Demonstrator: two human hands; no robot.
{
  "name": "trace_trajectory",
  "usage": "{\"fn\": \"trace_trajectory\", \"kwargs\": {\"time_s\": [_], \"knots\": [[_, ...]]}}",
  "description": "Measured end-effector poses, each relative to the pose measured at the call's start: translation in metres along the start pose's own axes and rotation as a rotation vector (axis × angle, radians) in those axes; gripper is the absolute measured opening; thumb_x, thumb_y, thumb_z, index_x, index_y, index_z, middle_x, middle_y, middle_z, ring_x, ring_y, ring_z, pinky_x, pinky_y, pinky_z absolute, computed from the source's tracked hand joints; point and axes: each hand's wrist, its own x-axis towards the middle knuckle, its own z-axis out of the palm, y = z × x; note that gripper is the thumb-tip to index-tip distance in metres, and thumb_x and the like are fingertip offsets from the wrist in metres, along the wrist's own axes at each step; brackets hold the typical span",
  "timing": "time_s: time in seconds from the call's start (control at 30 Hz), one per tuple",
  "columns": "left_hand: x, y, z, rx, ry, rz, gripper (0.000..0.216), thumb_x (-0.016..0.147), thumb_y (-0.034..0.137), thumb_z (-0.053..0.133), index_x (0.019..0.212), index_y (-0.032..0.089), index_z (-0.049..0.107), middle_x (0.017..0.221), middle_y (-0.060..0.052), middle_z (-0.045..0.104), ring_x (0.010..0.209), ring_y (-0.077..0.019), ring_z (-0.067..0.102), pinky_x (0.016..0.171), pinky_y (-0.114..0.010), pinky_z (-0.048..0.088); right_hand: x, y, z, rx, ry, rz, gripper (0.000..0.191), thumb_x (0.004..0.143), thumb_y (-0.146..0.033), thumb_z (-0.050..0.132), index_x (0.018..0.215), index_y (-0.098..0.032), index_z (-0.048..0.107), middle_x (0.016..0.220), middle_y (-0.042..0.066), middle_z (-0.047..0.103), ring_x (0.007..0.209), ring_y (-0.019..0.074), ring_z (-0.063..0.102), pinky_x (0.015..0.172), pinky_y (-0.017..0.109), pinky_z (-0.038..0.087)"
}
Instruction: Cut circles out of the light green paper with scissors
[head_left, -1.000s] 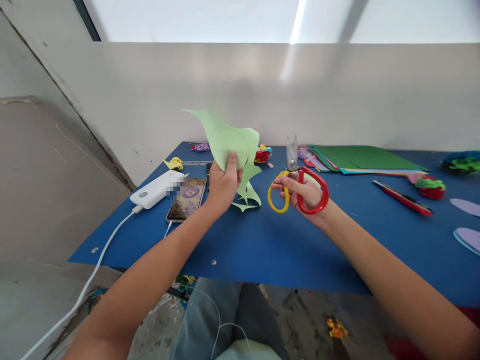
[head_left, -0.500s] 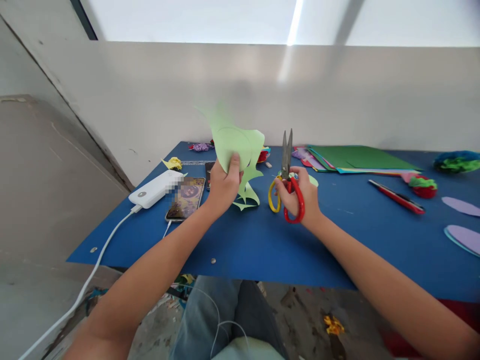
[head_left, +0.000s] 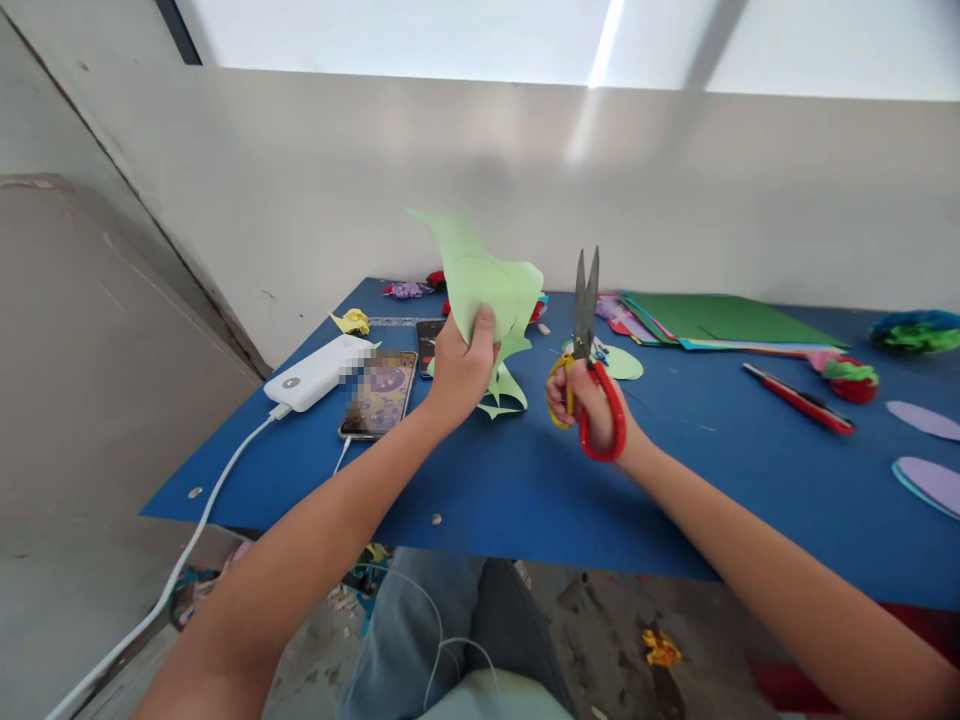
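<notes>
My left hand (head_left: 459, 372) pinches the green paper (head_left: 487, 290) mid-frame; my right hand (head_left: 592, 405) grips the scissors (head_left: 585, 340), blades barely parted. Risk: the floppy sheet may buckle, skewing any cut.

Blue table (head_left: 525, 490), white power bank (head_left: 315, 372), phone (head_left: 380, 393), coloured paper stack (head_left: 720, 320), red knife (head_left: 799, 398), purple cut-outs (head_left: 926, 445)

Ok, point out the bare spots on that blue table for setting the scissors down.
Bare blue runs along the table near edge, below both hands, and between the scissors and red knife. Crowded: phone and power bank at left, paper stack at back.
</notes>
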Motion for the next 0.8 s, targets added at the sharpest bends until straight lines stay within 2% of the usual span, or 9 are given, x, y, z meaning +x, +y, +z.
{"fn": "trace_trajectory", "kwargs": {"time_s": [0.07,0.13,0.2,0.3,0.37,0.47,0.57,0.8], "knots": [[0.000,0.002,0.001,-0.063,0.018,-0.017,0.031,0.089,0.046,0.054,0.072,0.020,0.050,0.047,0.006,0.044,0.039,-0.0077,0.040,0.040,-0.022,0.034,-0.003,-0.006,0.001,0.128,-0.098,-0.039,0.060,0.072,-0.079,0.050,0.076,-0.019,0.048,0.065,-0.002,0.048,0.045,0.0070,0.040,0.040,0.021,0.032],[0.000,0.003,0.002,-0.103,0.038,-0.026,0.032,0.089,0.045,0.055,0.071,0.020,0.049,0.046,0.006,0.044,0.038,-0.0075,0.039,0.039,-0.022,0.033,-0.007,-0.012,0.003,0.159,-0.218,-0.044,0.069,0.065,-0.086,0.047,0.079,-0.019,0.053,0.073,0.002,0.052,0.051,0.0102,0.047,0.044,0.024,0.040],[0.000,0.004,0.003,-0.121,0.048,-0.026,0.035,0.089,0.047,0.055,0.069,0.020,0.047,0.045,0.006,0.043,0.037,-0.0072,0.038,0.038,-0.022,0.032,-0.010,-0.016,0.005,0.144,-0.323,-0.016,0.073,0.059,-0.088,0.051,0.085,-0.019,0.056,0.084,0.006,0.055,0.067,0.0162,0.055,0.054,0.028,0.048],[0.001,0.004,0.004,-0.146,0.059,-0.016,0.038,0.086,0.051,0.058,0.067,0.020,0.046,0.045,0.006,0.043,0.037,-0.0069,0.038,0.037,-0.021,0.032,-0.014,-0.018,0.006,0.108,-0.416,0.029,0.071,0.064,-0.085,0.051,0.091,-0.020,0.056,0.088,0.007,0.055,0.076,0.0193,0.057,0.061,0.030,0.049],[0.004,0.004,0.003,-0.178,0.110,0.009,0.039,0.085,0.053,0.059,0.067,0.020,0.046,0.046,0.006,0.043,0.038,-0.0070,0.039,0.037,-0.021,0.032,-0.017,-0.017,0.007,0.079,-0.485,0.078,0.076,0.070,-0.087,0.037,0.093,-0.017,0.056,0.083,0.007,0.053,0.070,0.0176,0.056,0.058,0.029,0.046],[0.009,0.004,0.000,-0.238,0.207,0.074,0.040,0.085,0.052,0.058,0.065,0.021,0.044,0.046,0.006,0.042,0.038,-0.0073,0.040,0.037,-0.021,0.032,-0.022,-0.016,0.007,0.023,-0.612,0.152,0.090,0.070,-0.090,0.015,0.095,-0.014,0.057,0.080,0.007,0.052,0.066,0.0162,0.053,0.057,0.029,0.044],[0.009,0.005,0.000,-0.243,0.187,0.112,0.040,0.087,0.050,0.057,0.064,0.021,0.043,0.046,0.006,0.041,0.037,-0.0072,0.040,0.037,-0.021,0.031,-0.025,-0.016,0.010,-0.034,-0.629,0.153,0.091,0.071,-0.089,0.013,0.097,-0.014,0.057,0.082,0.008,0.054,0.068,0.0160,0.053,0.059,0.029,0.044],[-0.006,0.010,0.005,-0.201,0.041,0.092,0.037,0.088,0.049,0.055,0.067,0.019,0.049,0.050,0.004,0.044,0.040,-0.0071,0.042,0.039,-0.021,0.033,-0.025,-0.018,0.011,-0.057,-0.531,0.136,0.090,0.073,-0.089,0.015,0.096,-0.013,0.058,0.081,0.007,0.054,0.065,0.0145,0.053,0.057,0.028,0.044]]}}
